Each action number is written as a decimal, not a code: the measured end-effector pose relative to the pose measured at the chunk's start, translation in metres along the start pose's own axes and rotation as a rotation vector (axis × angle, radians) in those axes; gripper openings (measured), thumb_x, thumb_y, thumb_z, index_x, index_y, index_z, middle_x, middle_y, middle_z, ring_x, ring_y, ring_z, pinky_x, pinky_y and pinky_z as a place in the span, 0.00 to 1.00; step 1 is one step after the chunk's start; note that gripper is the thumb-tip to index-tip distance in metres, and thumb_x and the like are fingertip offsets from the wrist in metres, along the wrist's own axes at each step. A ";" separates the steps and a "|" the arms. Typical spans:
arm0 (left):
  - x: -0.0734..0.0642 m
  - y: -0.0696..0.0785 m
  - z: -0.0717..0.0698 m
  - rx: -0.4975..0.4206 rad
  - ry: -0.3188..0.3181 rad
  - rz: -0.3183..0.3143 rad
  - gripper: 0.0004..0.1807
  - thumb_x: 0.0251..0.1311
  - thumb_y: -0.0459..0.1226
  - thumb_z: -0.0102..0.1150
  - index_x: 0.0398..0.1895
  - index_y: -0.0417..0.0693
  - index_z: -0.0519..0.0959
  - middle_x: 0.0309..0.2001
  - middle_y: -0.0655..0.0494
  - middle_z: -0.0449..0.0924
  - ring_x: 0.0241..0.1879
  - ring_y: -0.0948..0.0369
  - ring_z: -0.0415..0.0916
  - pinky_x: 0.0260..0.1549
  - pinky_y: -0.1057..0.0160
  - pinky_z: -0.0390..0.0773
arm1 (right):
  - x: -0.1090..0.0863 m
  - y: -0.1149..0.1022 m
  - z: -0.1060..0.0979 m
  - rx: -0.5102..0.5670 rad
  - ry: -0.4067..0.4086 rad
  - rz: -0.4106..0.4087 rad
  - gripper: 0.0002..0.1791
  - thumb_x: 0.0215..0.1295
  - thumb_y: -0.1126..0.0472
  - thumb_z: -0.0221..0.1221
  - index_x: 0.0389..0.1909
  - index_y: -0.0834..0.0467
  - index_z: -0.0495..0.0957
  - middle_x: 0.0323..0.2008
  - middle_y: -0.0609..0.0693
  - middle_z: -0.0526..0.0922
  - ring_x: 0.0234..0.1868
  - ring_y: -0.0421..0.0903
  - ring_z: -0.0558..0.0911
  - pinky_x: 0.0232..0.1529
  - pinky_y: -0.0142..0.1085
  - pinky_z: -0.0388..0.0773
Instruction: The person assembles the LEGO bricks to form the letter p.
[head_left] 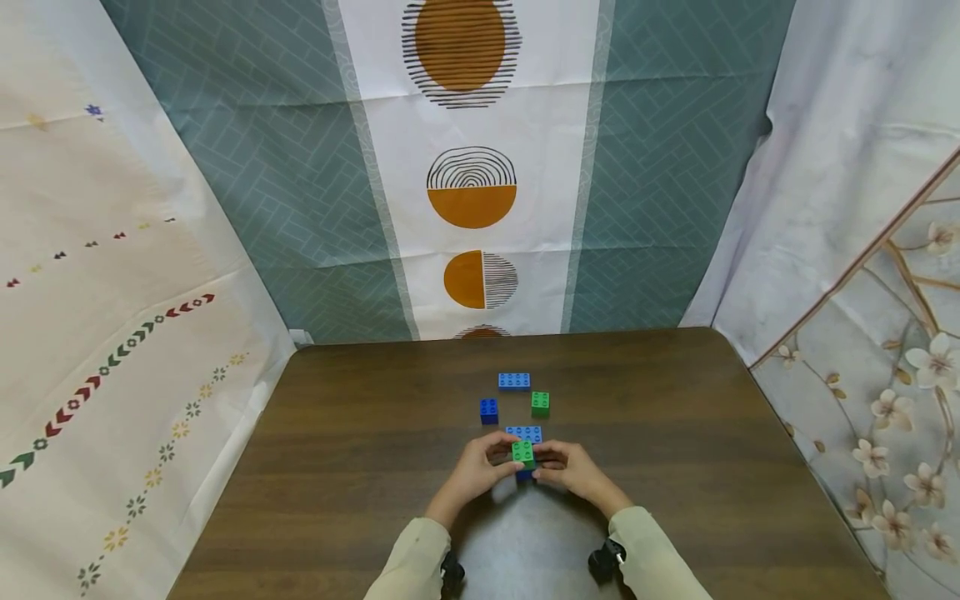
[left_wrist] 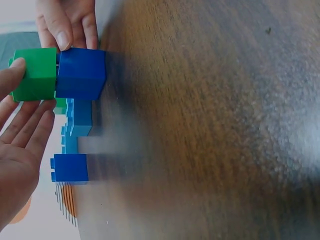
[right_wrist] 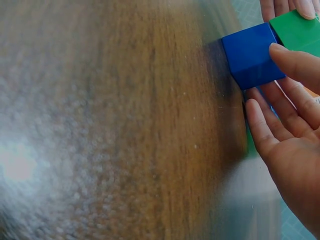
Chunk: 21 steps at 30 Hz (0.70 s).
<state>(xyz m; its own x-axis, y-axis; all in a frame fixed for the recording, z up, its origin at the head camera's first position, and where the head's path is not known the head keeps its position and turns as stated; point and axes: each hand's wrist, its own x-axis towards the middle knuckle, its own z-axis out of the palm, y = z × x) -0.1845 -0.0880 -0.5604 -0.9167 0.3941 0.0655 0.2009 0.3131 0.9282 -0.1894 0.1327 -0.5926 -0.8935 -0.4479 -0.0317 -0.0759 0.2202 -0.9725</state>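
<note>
My left hand (head_left: 477, 467) pinches a green toy building brick (head_left: 522, 451) between thumb and fingers. Directly under it is a dark blue brick (left_wrist: 81, 74), which my right hand (head_left: 576, 472) holds between thumb and fingertips. In the left wrist view a narrow gap with blue studs shows between the green and blue bricks. The right wrist view has the blue brick (right_wrist: 252, 56) low at the tabletop, with the right thumb on its side near the green brick (right_wrist: 299, 33). Just behind both hands lies a light blue long brick (head_left: 524, 433), partly covered by them.
Farther back on the brown wooden table (head_left: 360, 467) sit a small dark blue brick (head_left: 489, 411), a second green brick (head_left: 540, 404) and another light blue long brick (head_left: 514, 381). Patterned cloths (head_left: 660, 208) hang behind the table and along its sides.
</note>
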 end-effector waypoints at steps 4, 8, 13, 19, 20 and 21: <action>-0.001 0.002 -0.001 0.041 -0.004 0.003 0.16 0.58 0.35 0.66 0.50 0.48 0.79 0.50 0.52 0.80 0.51 0.51 0.78 0.51 0.59 0.79 | 0.000 -0.001 0.001 0.005 0.005 0.015 0.24 0.61 0.63 0.65 0.57 0.68 0.73 0.53 0.63 0.78 0.53 0.58 0.79 0.52 0.41 0.80; 0.000 0.003 -0.001 0.067 -0.005 0.012 0.16 0.59 0.35 0.66 0.51 0.48 0.79 0.49 0.53 0.80 0.51 0.52 0.79 0.51 0.61 0.79 | 0.001 -0.001 0.001 0.012 0.011 0.023 0.23 0.62 0.66 0.64 0.57 0.69 0.73 0.53 0.65 0.77 0.54 0.59 0.78 0.52 0.42 0.80; 0.000 0.002 0.000 0.073 -0.001 0.028 0.16 0.58 0.34 0.66 0.50 0.47 0.79 0.48 0.52 0.81 0.50 0.52 0.79 0.52 0.60 0.79 | -0.002 -0.013 0.003 0.016 0.002 0.010 0.22 0.61 0.71 0.62 0.56 0.73 0.72 0.53 0.68 0.76 0.53 0.63 0.77 0.52 0.46 0.79; 0.001 0.001 0.000 0.082 -0.009 0.041 0.16 0.58 0.36 0.66 0.50 0.48 0.79 0.49 0.53 0.81 0.50 0.52 0.79 0.51 0.59 0.80 | -0.008 -0.033 0.004 0.005 -0.017 -0.029 0.21 0.61 0.72 0.62 0.54 0.75 0.72 0.50 0.69 0.76 0.51 0.64 0.78 0.50 0.45 0.80; 0.001 0.001 0.000 0.086 -0.010 0.045 0.16 0.58 0.36 0.67 0.50 0.48 0.79 0.49 0.52 0.80 0.50 0.52 0.79 0.51 0.58 0.80 | -0.008 -0.035 0.004 0.006 -0.016 -0.028 0.21 0.60 0.72 0.62 0.54 0.75 0.72 0.50 0.69 0.76 0.51 0.64 0.78 0.50 0.44 0.80; 0.001 0.001 -0.001 0.089 -0.012 0.046 0.16 0.58 0.36 0.67 0.50 0.48 0.79 0.49 0.52 0.80 0.50 0.52 0.79 0.50 0.58 0.80 | -0.008 -0.035 0.004 0.007 -0.014 -0.027 0.21 0.60 0.72 0.63 0.53 0.74 0.72 0.50 0.68 0.76 0.51 0.64 0.78 0.50 0.44 0.80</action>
<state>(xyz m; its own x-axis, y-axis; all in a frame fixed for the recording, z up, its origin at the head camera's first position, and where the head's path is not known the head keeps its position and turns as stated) -0.1854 -0.0879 -0.5589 -0.9017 0.4201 0.1026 0.2733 0.3697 0.8881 -0.1778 0.1254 -0.5595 -0.8849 -0.4658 -0.0086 -0.0968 0.2018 -0.9746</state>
